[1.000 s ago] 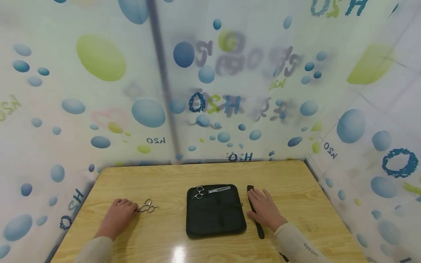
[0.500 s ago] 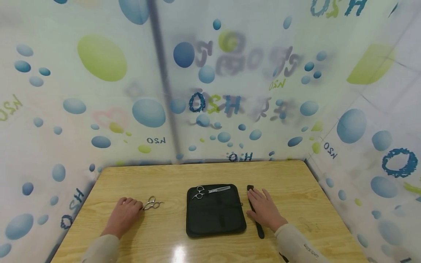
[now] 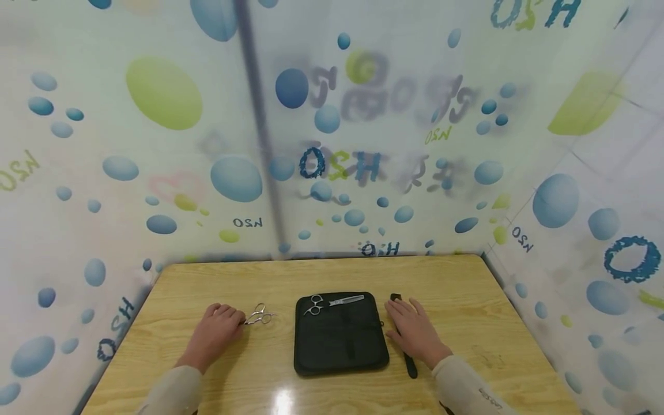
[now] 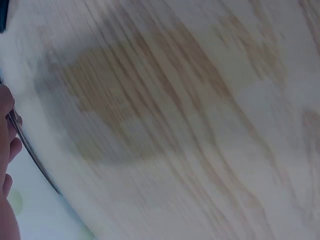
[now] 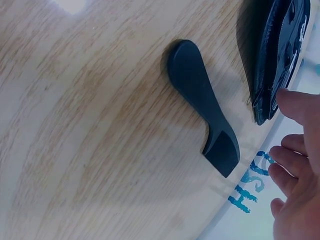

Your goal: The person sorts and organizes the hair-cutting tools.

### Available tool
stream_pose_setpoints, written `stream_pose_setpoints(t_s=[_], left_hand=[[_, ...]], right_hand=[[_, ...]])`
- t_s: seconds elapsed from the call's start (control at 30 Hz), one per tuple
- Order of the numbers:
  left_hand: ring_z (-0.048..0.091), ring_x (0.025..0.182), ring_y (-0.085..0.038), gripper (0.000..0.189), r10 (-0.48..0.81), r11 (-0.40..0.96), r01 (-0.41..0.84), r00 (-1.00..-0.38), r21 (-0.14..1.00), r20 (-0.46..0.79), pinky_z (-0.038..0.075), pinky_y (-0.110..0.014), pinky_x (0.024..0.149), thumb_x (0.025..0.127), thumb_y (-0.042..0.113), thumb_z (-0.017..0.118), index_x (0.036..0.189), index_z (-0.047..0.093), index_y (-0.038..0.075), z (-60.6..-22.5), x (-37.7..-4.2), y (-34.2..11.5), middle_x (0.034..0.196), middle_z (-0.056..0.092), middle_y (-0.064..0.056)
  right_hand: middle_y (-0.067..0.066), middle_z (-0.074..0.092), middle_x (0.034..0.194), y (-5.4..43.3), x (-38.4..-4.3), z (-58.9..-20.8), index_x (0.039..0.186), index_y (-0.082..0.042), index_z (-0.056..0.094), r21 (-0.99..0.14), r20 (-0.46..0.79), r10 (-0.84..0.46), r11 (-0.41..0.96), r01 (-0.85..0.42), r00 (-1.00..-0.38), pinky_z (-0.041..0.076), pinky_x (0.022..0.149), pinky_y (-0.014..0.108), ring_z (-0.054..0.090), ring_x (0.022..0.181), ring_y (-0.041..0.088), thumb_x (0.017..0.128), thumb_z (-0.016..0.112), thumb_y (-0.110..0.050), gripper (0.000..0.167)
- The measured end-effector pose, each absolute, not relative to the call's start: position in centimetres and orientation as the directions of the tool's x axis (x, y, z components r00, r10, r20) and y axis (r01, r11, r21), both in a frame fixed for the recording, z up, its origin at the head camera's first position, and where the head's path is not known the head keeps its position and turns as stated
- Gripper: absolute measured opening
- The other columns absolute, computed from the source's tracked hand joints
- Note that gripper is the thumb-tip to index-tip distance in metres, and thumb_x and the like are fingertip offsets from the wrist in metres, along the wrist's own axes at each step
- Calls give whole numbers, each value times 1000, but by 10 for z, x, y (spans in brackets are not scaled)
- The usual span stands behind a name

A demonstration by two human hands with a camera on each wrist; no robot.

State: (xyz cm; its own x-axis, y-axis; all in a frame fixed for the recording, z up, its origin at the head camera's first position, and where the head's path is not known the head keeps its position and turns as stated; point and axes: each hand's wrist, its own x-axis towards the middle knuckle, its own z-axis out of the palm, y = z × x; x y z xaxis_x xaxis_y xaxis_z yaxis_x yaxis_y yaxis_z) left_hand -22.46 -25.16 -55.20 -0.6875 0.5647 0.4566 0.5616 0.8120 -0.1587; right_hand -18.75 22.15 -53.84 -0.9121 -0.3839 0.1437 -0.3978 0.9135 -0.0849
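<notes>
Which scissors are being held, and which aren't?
The held scissors are the pair in the left hand, off to one side of the black case. The other scissors lie on that case with no hand touching them.

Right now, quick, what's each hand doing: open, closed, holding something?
Left hand: holding silver hairdressing scissors, finger rings sticking out.
Right hand: open, holding nothing, above the black tool.

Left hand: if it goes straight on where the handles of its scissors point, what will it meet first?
Likely the black case; the held scissors point toward its left edge. The left hand's height is unclear, so it may pass above.
</notes>
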Motion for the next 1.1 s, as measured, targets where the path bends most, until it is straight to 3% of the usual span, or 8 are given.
stream_pose_setpoints(t_s=[0.2, 0.47, 0.8, 1.1], left_hand=[[61, 78, -20, 11, 599, 770, 613, -596, -177, 535, 47, -44, 85, 76, 14, 71, 79, 61, 14, -547, -230, -229, 78, 65, 3], [63, 80, -19, 12, 599, 767, 618, -596, -170, 535, 48, -44, 86, 76, 15, 75, 81, 65, 15, -538, -231, -206, 80, 68, 3], [63, 78, -17, 14, 613, 757, 621, -569, -202, 548, 48, -41, 86, 74, 19, 78, 79, 65, 17, -541, -235, -182, 78, 68, 5], [62, 78, -17, 13, 642, 712, 669, -495, -215, 586, 48, -40, 85, 75, 19, 76, 78, 64, 17, -538, -236, -153, 77, 67, 4]], right_hand=[[10, 58, 139, 216, -188, -537, 137, -5, 54, -77, 153, -393, 910, -407, -907, 29, 115, 54, 51, 131, 30, 88, 72, -30, 58], [11, 62, 130, 215, -185, -538, 132, -4, 57, -49, 214, -423, 896, -442, -880, 35, 110, 53, 57, 120, 30, 87, 73, -33, 56], [6, 63, 130, 210, -187, -538, 132, -9, 60, -71, 191, -417, 897, -436, -889, 36, 109, 53, 56, 121, 28, 87, 72, -36, 54], [5, 65, 127, 197, -189, -531, 131, -10, 60, -100, 195, -409, 896, -433, -891, 42, 102, 48, 57, 116, 26, 88, 71, -35, 51]])
